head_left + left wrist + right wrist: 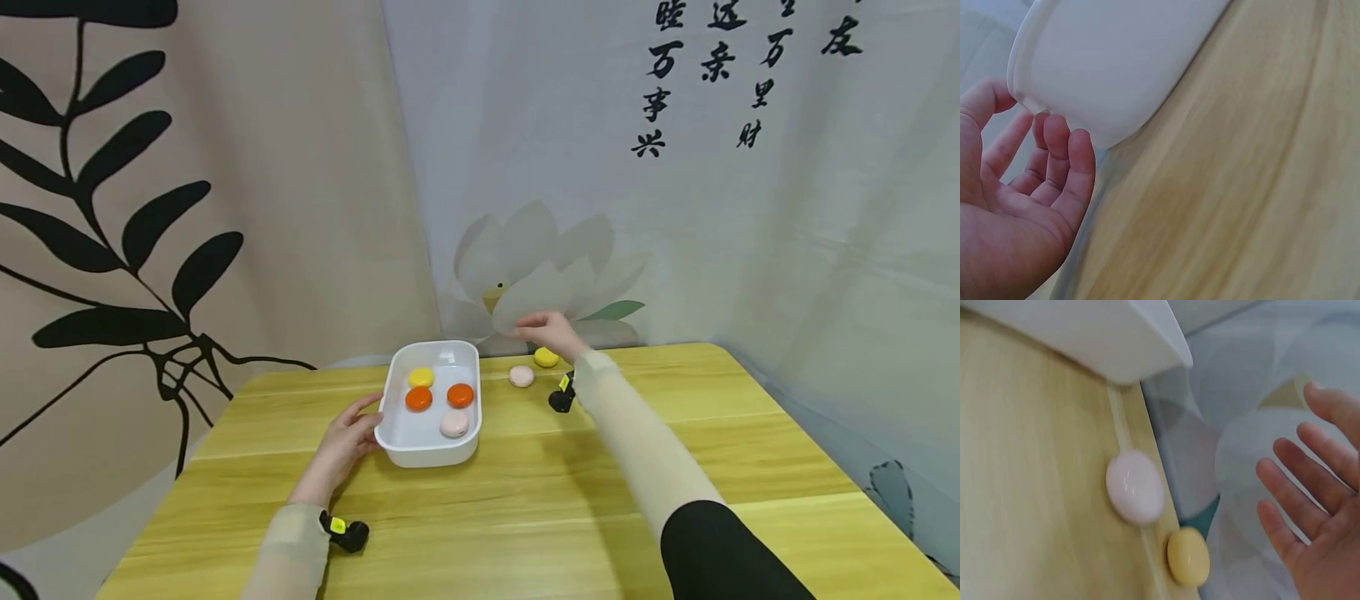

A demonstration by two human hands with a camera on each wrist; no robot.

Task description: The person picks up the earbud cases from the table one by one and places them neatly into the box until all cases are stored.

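Note:
My left hand (347, 440) holds the left side of a white plastic tub (427, 457), with its fingertips at the rim. In the left wrist view, curled fingers (1080, 159) meet the tub's end. Inside lie a yellow rounded piece (421, 377), two orange ones, left (418, 399) and right (460, 395), and a pale pink one (453, 423). Raised over the table's back edge, my right hand (553, 334) has loosely extended fingers and holds nothing. Below it a pale pink piece (1135, 487) and a yellow piece (1189, 557) lie on the wood.
The wooden table (487, 525) carries the tub near its back edge. Behind it hangs a pale curtain (525, 167) with a flower print and black characters. Small black devices with yellow labels sit at both wrists, left (347, 532) and right (562, 394).

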